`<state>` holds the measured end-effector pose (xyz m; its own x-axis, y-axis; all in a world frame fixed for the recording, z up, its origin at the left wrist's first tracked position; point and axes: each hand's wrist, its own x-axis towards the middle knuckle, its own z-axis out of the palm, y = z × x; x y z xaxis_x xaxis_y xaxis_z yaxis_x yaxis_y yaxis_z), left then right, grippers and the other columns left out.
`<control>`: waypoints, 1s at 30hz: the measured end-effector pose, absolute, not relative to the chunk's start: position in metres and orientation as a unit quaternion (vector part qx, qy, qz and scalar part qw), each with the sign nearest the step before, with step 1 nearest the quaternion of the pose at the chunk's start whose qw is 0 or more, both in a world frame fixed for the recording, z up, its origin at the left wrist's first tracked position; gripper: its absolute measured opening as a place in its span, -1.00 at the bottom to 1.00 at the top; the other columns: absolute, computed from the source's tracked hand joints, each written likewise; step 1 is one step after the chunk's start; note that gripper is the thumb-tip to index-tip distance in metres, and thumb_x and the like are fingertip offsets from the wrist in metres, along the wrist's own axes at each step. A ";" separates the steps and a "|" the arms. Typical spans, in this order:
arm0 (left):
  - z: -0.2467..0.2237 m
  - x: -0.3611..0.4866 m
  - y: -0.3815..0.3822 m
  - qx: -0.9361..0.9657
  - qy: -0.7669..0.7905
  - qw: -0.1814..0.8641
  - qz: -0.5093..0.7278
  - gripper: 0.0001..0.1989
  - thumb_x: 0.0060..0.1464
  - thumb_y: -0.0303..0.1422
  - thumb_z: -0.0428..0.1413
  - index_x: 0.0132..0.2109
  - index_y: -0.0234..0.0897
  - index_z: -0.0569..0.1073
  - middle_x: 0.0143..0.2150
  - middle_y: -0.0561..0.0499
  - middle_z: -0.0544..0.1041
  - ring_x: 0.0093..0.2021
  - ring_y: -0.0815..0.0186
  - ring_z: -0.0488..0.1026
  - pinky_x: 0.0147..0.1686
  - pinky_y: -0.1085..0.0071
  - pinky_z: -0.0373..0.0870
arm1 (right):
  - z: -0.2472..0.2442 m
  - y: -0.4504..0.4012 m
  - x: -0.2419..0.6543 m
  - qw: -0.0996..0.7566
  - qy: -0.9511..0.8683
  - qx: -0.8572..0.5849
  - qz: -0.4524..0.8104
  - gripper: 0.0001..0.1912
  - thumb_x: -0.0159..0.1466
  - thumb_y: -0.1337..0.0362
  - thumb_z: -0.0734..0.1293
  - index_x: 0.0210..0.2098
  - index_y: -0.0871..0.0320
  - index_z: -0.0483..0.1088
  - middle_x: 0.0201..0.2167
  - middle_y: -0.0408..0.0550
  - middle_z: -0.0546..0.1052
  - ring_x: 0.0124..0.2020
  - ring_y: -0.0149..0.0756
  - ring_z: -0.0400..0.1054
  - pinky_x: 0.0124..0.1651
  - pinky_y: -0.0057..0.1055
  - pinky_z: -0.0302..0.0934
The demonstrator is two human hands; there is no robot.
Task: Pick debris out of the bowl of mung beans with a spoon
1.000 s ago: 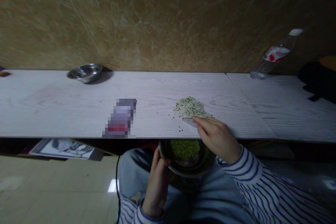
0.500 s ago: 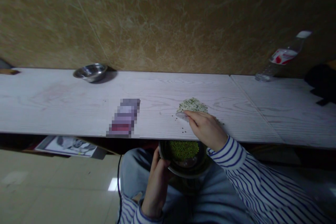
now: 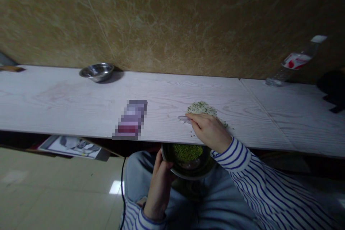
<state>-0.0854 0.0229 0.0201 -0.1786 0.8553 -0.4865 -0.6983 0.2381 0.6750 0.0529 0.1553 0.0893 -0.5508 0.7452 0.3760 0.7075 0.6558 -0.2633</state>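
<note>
My left hand [image 3: 161, 181] grips the left rim of a metal bowl [image 3: 185, 176], thumb over the edge. Green mung beans [image 3: 187, 152] lie inside the bowl, which sits above my lap just under the table's front edge. My right hand [image 3: 208, 129] is closed on a small, pale, spoon-like piece [image 3: 183, 118]; its rounded end pokes out to the left, low over the tabletop, and the rest is hidden by my fingers. Right behind that hand is a pile of white grains mixed with green beans [image 3: 202, 107], partly covered by it. A few loose beans are scattered around.
An empty-looking metal bowl [image 3: 98, 72] stands by the wall on the pale wooden table [image 3: 64, 104]. A blurred-out flat rectangle [image 3: 132, 118] lies left of the pile. At right are a plastic bottle [image 3: 296, 60] and a black object [image 3: 332, 88]. An open drawer [image 3: 72, 148] juts out below.
My right hand and the pale piece have shifted slightly left relative to the pile. My left hand keeps its hold on the bowl. The whole view has moved a little.
</note>
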 end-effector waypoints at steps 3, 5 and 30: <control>0.020 -0.086 0.024 0.084 0.467 0.630 0.615 -0.43 -0.05 -0.44 0.04 0.17 -0.14 0.27 0.08 -0.04 0.43 0.02 0.12 0.36 -0.09 0.22 0.37 | 0.092 0.154 0.055 0.231 -0.884 -0.404 0.044 -0.68 0.29 0.42 0.18 -0.06 0.14 0.47 -0.12 -0.01 0.59 -0.15 -0.24 0.49 -0.04 -0.29 0.33; 0.021 -0.086 0.025 0.077 0.472 0.627 0.615 -0.42 -0.08 -0.45 0.03 0.16 -0.14 0.28 0.06 -0.04 0.44 0.01 0.12 0.37 -0.09 0.22 0.37 | 0.094 0.154 0.055 0.229 -0.886 -0.401 0.044 -0.68 0.29 0.43 0.18 -0.06 0.14 0.47 -0.13 -0.01 0.59 -0.15 -0.24 0.49 -0.04 -0.29 0.33; 0.020 -0.087 0.021 0.096 0.455 0.633 0.619 -0.45 -0.03 -0.44 0.03 0.16 -0.12 0.28 0.10 -0.03 0.42 0.05 0.11 0.34 -0.08 0.23 0.37 | 0.112 0.138 0.078 0.174 -0.923 -0.338 0.057 -0.72 0.29 0.46 0.19 -0.11 0.14 0.46 -0.18 -0.04 0.60 -0.16 -0.22 0.47 -0.06 -0.21 0.25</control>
<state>-0.0865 0.0215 0.0199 -0.1814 0.8707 -0.4572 -0.6958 0.2149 0.6853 0.0778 0.1380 0.1124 -0.7118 0.6432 0.2820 0.6035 0.7656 -0.2229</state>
